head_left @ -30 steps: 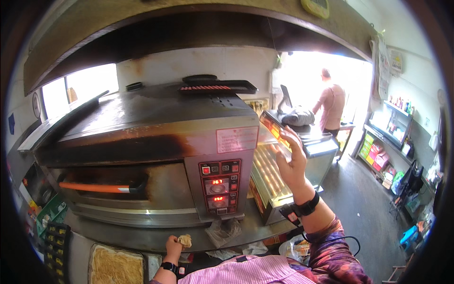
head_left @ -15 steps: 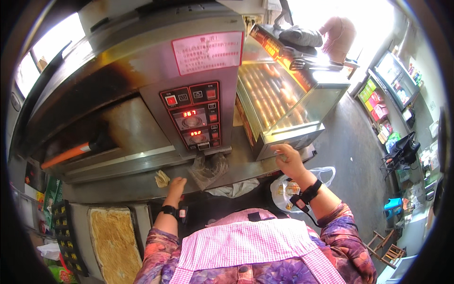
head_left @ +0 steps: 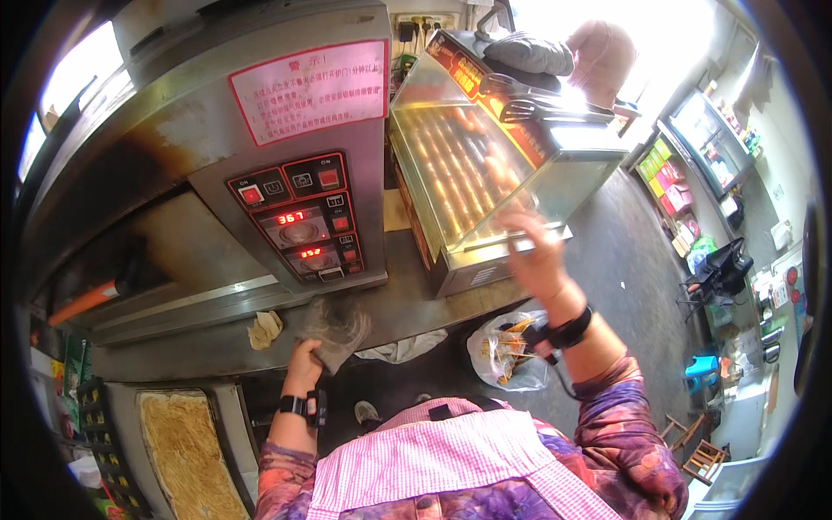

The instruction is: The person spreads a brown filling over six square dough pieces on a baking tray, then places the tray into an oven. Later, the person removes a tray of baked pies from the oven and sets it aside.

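Observation:
My left hand (head_left: 303, 365) is closed on the near edge of a crumpled grey cloth (head_left: 339, 333), which lies at the counter's front edge below the oven. Farther right, my right hand (head_left: 539, 260) is raised at the front corner of a glass-sided roller grill (head_left: 475, 251) holding rows of sausages (head_left: 462, 165). Its fingers look apart and slightly bent, somewhat blurred, and nothing shows in them. Whether they touch the glass is unclear. A small crumpled pale cloth (head_left: 264, 330) rests on the counter left of the grey one.
The steel oven (head_left: 204, 204) has a lit control panel (head_left: 297, 217) and an orange-handled door (head_left: 84, 303). A tray of flat dough (head_left: 186, 451) stands at lower left. Below the counter hangs a plastic bag with sticks (head_left: 507, 351). Tongs (head_left: 524, 110) lie atop the grill.
My left hand has reached the grey cloth and closed on it. My right hand has risen toward the grill's glass. The whole view has shifted, with oven and grill now farther left.

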Available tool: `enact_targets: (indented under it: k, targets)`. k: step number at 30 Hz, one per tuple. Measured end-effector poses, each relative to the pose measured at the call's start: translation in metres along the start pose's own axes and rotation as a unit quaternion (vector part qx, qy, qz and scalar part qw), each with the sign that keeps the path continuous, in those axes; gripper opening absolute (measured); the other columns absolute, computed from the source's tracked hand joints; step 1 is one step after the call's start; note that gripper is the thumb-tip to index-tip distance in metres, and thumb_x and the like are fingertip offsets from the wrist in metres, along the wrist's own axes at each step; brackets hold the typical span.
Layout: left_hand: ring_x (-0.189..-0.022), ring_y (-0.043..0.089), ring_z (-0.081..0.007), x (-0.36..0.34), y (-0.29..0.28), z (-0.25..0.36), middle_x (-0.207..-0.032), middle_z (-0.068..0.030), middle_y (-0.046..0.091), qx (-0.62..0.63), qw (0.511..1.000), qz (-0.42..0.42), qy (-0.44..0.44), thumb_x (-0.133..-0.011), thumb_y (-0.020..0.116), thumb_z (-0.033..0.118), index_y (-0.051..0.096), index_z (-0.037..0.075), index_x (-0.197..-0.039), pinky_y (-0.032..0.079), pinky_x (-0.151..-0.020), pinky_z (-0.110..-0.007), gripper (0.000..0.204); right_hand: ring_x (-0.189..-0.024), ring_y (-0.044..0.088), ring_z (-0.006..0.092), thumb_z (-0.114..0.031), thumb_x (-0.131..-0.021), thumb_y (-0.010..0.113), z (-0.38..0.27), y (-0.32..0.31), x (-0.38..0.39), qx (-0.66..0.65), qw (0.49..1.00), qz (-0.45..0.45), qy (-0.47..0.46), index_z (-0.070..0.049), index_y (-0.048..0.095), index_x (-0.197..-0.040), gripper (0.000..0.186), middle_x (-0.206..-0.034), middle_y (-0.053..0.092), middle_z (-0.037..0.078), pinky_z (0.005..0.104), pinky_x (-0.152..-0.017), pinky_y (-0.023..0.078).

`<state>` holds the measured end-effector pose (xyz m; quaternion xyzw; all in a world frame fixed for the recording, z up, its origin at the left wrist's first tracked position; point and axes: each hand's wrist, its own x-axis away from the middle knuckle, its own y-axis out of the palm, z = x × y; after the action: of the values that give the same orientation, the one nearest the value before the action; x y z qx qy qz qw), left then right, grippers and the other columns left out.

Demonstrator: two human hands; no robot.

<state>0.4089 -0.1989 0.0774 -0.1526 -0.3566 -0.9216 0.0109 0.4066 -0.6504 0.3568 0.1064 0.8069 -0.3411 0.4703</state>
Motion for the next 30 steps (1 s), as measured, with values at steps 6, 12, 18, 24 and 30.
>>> enact_targets:
  k: [6,12,18,24,30]
  targets:
    - [-0.133,0.041,-0.0345,0.119,0.012,0.06,-0.144,-0.0159,0.045,0.116,0.979,-0.08,0.15,-0.074,0.051,0.017,0.042,-0.001,-0.139,0.029,-0.113,-0.047,0.068,-0.112,0.057,0.0352,-0.002,-0.076,0.056,0.11,-0.112,-0.104,0.286,0.952,0.102,-0.03,-0.011,0.06,-0.12,0.045,-0.117,0.064,0.016,0.0426,-0.099,0.044]
    - [-0.129,0.044,-0.033,0.199,0.027,0.131,-0.14,-0.016,0.048,0.208,0.943,-0.072,0.25,-0.088,0.055,0.038,0.045,0.001,-0.137,0.033,-0.111,-0.047,0.062,-0.113,0.053,0.0358,-0.016,-0.084,0.057,0.19,-0.134,-0.143,0.385,0.905,-0.146,0.107,-0.011,0.059,-0.121,0.037,-0.119,0.06,0.017,0.0455,-0.098,0.041]
    - [-0.123,0.049,-0.0313,0.217,0.047,0.192,-0.135,-0.0151,0.052,0.187,0.927,-0.061,0.321,-0.088,0.059,0.039,0.047,0.002,-0.134,0.039,-0.106,-0.045,0.06,-0.09,0.06,0.037,-0.015,-0.08,0.063,0.144,-0.139,-0.133,0.32,0.947,-0.018,-0.027,-0.007,0.067,-0.08,0.009,-0.086,0.064,0.016,0.0449,-0.082,0.047]
    - [-0.117,0.054,-0.0297,0.201,0.08,0.256,-0.13,-0.0143,0.056,0.215,0.914,-0.081,0.334,-0.089,0.063,0.039,0.05,0.003,-0.131,0.045,-0.101,-0.043,0.057,-0.093,0.064,0.036,-0.01,-0.074,0.068,0.077,-0.141,-0.096,0.238,0.967,-0.018,0.086,-0.003,0.068,-0.084,0.012,-0.11,0.064,0.023,0.039,-0.079,0.05]
    - [-0.105,0.062,-0.026,0.203,0.106,0.298,-0.118,-0.0121,0.062,0.202,0.926,-0.039,0.316,-0.09,0.067,0.03,0.055,0.004,-0.123,0.053,-0.091,-0.038,0.044,-0.09,0.062,0.0132,-0.002,-0.076,0.071,0.005,-0.13,-0.047,0.079,0.98,0.076,0.165,0.004,0.066,-0.091,0.017,-0.11,0.066,0.013,0.0274,-0.074,0.048]
